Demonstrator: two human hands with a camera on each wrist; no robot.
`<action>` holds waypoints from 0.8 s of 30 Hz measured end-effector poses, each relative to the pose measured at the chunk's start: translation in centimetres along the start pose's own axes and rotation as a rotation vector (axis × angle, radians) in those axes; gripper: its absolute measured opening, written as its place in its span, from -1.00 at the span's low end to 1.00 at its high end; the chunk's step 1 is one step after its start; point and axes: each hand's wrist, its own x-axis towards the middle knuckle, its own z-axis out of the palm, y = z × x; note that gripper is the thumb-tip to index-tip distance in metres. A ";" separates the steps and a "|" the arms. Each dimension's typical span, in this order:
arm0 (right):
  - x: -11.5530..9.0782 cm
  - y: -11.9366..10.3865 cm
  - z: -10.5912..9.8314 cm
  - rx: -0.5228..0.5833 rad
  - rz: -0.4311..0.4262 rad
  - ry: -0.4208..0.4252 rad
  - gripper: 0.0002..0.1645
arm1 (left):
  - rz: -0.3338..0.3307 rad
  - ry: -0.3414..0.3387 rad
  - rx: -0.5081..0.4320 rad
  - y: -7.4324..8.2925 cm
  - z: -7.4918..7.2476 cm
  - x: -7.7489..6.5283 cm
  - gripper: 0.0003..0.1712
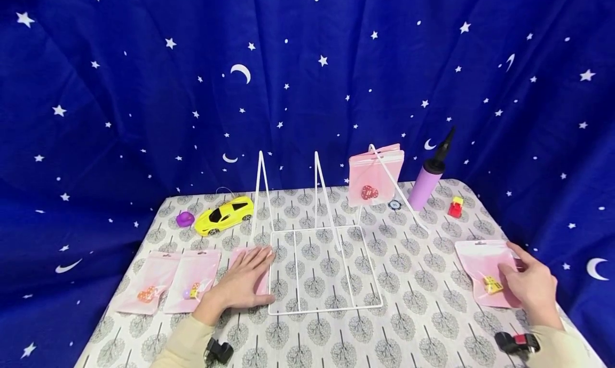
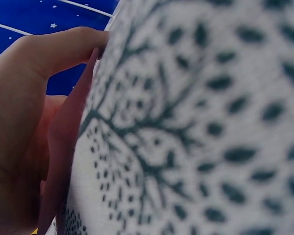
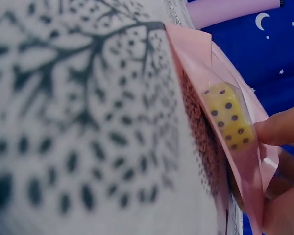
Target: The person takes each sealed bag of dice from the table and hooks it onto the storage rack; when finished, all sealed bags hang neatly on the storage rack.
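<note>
The left hand [image 1: 246, 280] lies flat and outstretched over a pink bag [image 1: 262, 284] at the left edge of the white rack [image 1: 325, 310]. The right hand [image 1: 532, 282] pinches a second bag [image 1: 480, 262], containing yellow dice [image 1: 492, 285], by its right side. The rack stands between them; a hanging bag [image 1: 376, 173] occupies its right arm, near the purple pump [image 1: 425, 188].

Right across the far side hangs a deep-blue fabric curtain [image 1: 298, 111], white stars and crescent moons all over, folds dropping vertically! It shows left and right too, beyond a table spread with white, grey-tree-printed cloth [image 1: 403, 333], evenly lit.
</note>
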 end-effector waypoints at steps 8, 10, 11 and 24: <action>-0.2 -0.1 -0.2 0.077 0.067 0.026 -0.38 | -0.001 -0.002 0.003 0.0 0.0 -0.1 0.20; -0.4 -0.5 -0.4 0.122 0.081 0.025 -0.37 | 0.000 -0.001 0.004 0.0 0.0 -0.1 0.20; -0.5 -0.8 -0.4 0.145 0.080 0.031 -0.37 | 0.000 0.000 0.002 0.0 0.0 -0.1 0.20; -2.3 -7.3 -2.5 0.431 -0.061 0.126 -0.34 | 0.004 0.009 0.012 0.0 0.1 0.0 0.20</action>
